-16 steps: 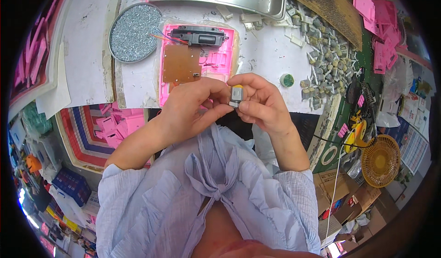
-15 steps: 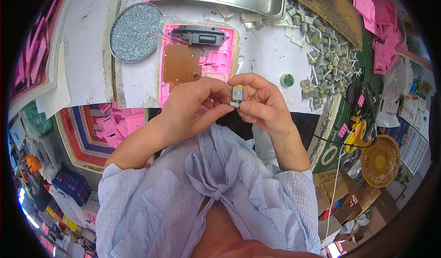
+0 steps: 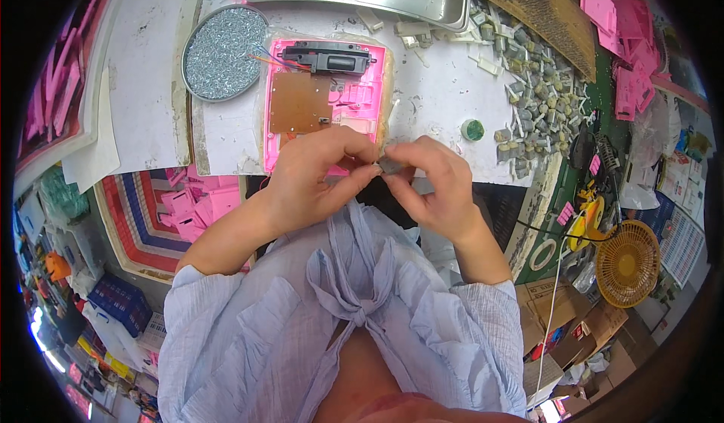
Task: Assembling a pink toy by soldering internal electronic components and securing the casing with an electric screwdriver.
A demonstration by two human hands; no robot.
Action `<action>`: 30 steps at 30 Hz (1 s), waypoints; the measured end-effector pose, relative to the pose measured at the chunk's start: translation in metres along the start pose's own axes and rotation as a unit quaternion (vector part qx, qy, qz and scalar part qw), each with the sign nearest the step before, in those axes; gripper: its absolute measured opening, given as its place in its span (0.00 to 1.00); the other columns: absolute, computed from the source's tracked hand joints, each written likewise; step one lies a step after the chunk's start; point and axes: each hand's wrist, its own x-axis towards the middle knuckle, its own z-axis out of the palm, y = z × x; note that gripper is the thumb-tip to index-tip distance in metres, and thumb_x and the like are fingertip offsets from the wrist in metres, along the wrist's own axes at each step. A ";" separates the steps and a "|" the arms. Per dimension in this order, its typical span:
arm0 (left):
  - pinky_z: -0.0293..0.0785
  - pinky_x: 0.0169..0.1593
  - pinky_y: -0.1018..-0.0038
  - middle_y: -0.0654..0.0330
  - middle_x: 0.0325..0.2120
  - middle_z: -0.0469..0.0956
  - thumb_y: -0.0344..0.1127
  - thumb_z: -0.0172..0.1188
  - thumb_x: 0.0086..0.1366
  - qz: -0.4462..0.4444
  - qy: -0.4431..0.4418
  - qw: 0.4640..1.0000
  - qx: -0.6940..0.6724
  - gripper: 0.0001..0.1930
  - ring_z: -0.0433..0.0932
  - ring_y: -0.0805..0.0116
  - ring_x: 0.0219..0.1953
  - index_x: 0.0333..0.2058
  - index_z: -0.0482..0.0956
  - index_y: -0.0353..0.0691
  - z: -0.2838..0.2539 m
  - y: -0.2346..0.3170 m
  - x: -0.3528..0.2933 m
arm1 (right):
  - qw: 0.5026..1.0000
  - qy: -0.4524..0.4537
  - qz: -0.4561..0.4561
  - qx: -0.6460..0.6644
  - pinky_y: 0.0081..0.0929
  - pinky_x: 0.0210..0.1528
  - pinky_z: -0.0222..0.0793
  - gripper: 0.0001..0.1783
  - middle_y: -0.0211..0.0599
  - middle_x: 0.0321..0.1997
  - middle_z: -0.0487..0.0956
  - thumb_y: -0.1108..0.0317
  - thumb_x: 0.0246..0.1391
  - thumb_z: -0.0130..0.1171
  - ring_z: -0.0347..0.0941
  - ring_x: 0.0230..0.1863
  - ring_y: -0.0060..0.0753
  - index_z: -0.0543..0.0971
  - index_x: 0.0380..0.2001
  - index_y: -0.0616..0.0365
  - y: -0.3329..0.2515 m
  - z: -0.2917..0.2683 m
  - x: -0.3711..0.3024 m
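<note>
Over the near edge of the table, my right hand [image 3: 441, 185] pinches a small grey block-shaped part [image 3: 390, 165] between thumb and fingers. My left hand [image 3: 320, 170] meets it from the other side, thumb and forefinger pressed together at the part's end; whatever lies between those fingertips is too small to make out. Just beyond my hands rests a pink plastic housing [image 3: 369, 125] with a brown board [image 3: 300, 102] and a black oblong unit [image 3: 332, 59] in it. Thin coloured wires run to the black unit's left side. My left hand covers the housing's near edge.
A round tray of small metal screws [image 3: 225, 53] stands left of the housing. Farther back is a divided steel tray [image 3: 407, 8]. Many small grey parts [image 3: 539, 95] lie heaped at right, near a green-topped round container [image 3: 472, 130]. Pink pieces [image 3: 200, 208] fill a bin at lower left.
My right hand has turned the grey part, so its yellow and white face no longer shows. Its fingers have straightened and point toward the left hand, which stays nearly in place.
</note>
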 end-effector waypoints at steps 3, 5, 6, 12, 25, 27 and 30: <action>0.81 0.38 0.66 0.55 0.35 0.82 0.24 0.70 0.56 0.113 -0.008 0.985 0.127 0.15 0.84 0.56 0.37 0.42 0.78 0.38 -0.006 -0.003 0.002 | 0.999 0.005 0.050 -0.002 0.22 0.26 0.69 0.28 0.34 0.29 0.79 0.69 0.46 0.77 0.73 0.24 0.25 0.81 0.52 0.55 -0.010 -0.008 0.011; 0.80 0.38 0.64 0.55 0.36 0.82 0.23 0.70 0.54 0.174 0.016 0.973 0.149 0.15 0.84 0.53 0.37 0.41 0.79 0.38 -0.004 -0.007 0.002 | 0.993 -0.053 0.109 0.003 0.23 0.25 0.68 0.28 0.33 0.28 0.79 0.68 0.45 0.78 0.72 0.21 0.25 0.82 0.51 0.53 -0.014 -0.016 0.014; 0.80 0.38 0.65 0.55 0.36 0.82 0.23 0.71 0.54 0.178 0.017 0.973 0.148 0.15 0.84 0.54 0.37 0.40 0.79 0.38 -0.005 -0.007 0.003 | 0.995 -0.048 0.087 0.014 0.23 0.25 0.68 0.26 0.33 0.27 0.79 0.68 0.45 0.78 0.72 0.20 0.25 0.83 0.50 0.53 -0.014 -0.014 0.014; 0.80 0.38 0.67 0.55 0.36 0.83 0.22 0.71 0.54 0.140 0.010 0.985 0.099 0.15 0.84 0.56 0.36 0.39 0.79 0.37 -0.013 0.001 0.006 | 0.997 -0.016 0.014 0.074 0.24 0.25 0.69 0.19 0.32 0.28 0.80 0.73 0.47 0.74 0.73 0.22 0.27 0.84 0.45 0.56 -0.012 -0.003 0.014; 0.73 0.50 0.65 0.50 0.46 0.73 0.22 0.67 0.57 0.075 0.007 0.988 0.133 0.11 0.75 0.54 0.46 0.37 0.77 0.37 -0.017 0.002 0.001 | 0.993 -0.007 -0.118 -0.018 0.35 0.35 0.77 0.23 0.39 0.39 0.82 0.80 0.39 0.70 0.79 0.33 0.44 0.79 0.43 0.57 -0.006 0.000 0.023; 0.72 0.51 0.65 0.50 0.46 0.73 0.24 0.67 0.57 0.061 0.012 0.988 0.141 0.09 0.74 0.54 0.46 0.37 0.78 0.38 -0.016 0.001 0.001 | 0.992 -0.010 -0.121 -0.028 0.35 0.36 0.77 0.24 0.40 0.40 0.83 0.80 0.39 0.70 0.80 0.35 0.44 0.79 0.44 0.57 -0.006 0.000 0.023; 0.73 0.50 0.65 0.50 0.45 0.73 0.23 0.67 0.57 0.059 0.020 0.987 0.150 0.10 0.75 0.53 0.46 0.37 0.78 0.38 -0.015 0.001 0.001 | 0.992 -0.009 -0.121 -0.041 0.35 0.37 0.78 0.24 0.40 0.42 0.83 0.80 0.39 0.71 0.81 0.37 0.44 0.79 0.44 0.57 -0.005 -0.001 0.022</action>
